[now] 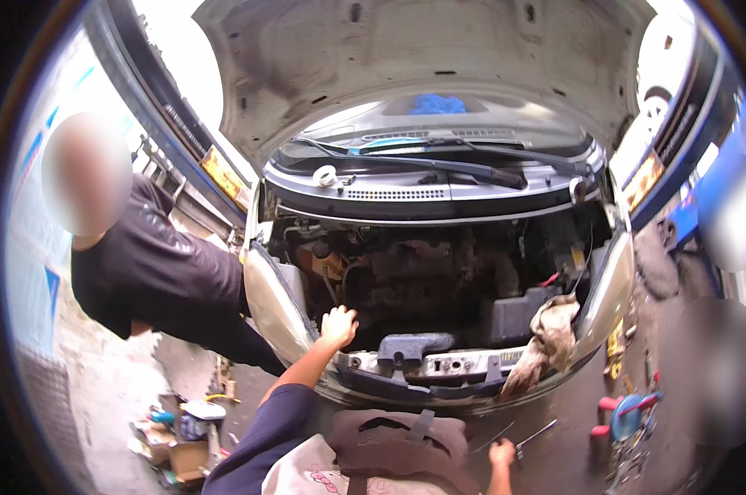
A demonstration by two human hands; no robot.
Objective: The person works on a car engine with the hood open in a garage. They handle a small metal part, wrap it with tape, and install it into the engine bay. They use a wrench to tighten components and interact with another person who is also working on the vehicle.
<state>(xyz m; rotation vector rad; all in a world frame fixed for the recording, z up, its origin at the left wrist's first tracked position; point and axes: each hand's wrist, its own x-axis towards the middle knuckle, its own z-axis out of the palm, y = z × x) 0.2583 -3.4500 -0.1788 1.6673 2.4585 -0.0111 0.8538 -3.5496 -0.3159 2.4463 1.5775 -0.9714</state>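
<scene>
My left hand (340, 327) reaches over the front left edge of the engine bay (406, 276), its fingers bent and slightly apart. Nothing shows in it, though the fingertips are hard to make out. Low in the view, in front of the bumper, my right hand (502, 454) is closed on a long thin metal tool (539, 434). The tool's shaft points up and to the right; its exact kind is unclear. The car's hood (426, 58) stands raised above the bay. A dirty rag (554, 326) hangs over the front right edge.
At the left, a person in dark clothes (167, 256) stands against the fender. Boxes and bottles (187, 441) sit on the floor at lower left. A blue round tray (626, 418) and several tools lie at lower right. A tape roll (325, 176) rests below the windshield.
</scene>
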